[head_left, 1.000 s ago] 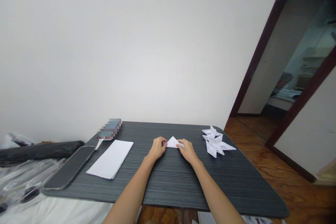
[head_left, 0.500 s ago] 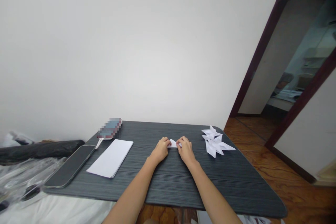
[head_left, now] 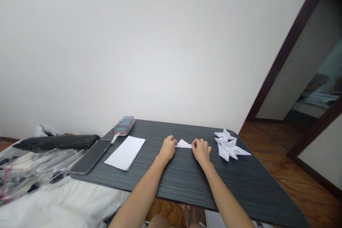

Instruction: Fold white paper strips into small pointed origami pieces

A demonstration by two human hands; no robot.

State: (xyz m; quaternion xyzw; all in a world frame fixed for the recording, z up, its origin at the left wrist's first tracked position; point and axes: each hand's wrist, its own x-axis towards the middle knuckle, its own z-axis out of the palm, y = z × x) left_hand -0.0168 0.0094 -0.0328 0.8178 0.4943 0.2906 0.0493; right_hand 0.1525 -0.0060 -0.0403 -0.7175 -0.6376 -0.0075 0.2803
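Observation:
A small folded piece of white paper (head_left: 183, 144) lies at the middle of the dark table, with a pointed peak at the top and a straight lower edge. My left hand (head_left: 169, 147) pinches its left end, fingers curled. At its right end my right hand (head_left: 201, 149) holds the paper between thumb and fingertips. The paper's two ends are partly hidden by my fingers. To the right of my right hand sit several pointed folded white paper shapes (head_left: 228, 146), bunched together.
A stack of white paper sheets (head_left: 125, 153) lies on the left of the dark table (head_left: 187, 181). Beyond it are a dark-screened phone (head_left: 92, 156) and a blurred-out device (head_left: 124, 126) with a white cable. Plastic-wrapped items (head_left: 40, 171) lie left of the table.
My hands have moved farther apart, and more of the folded paper shows between them. The camera view has shifted, so the table's items sit farther right.

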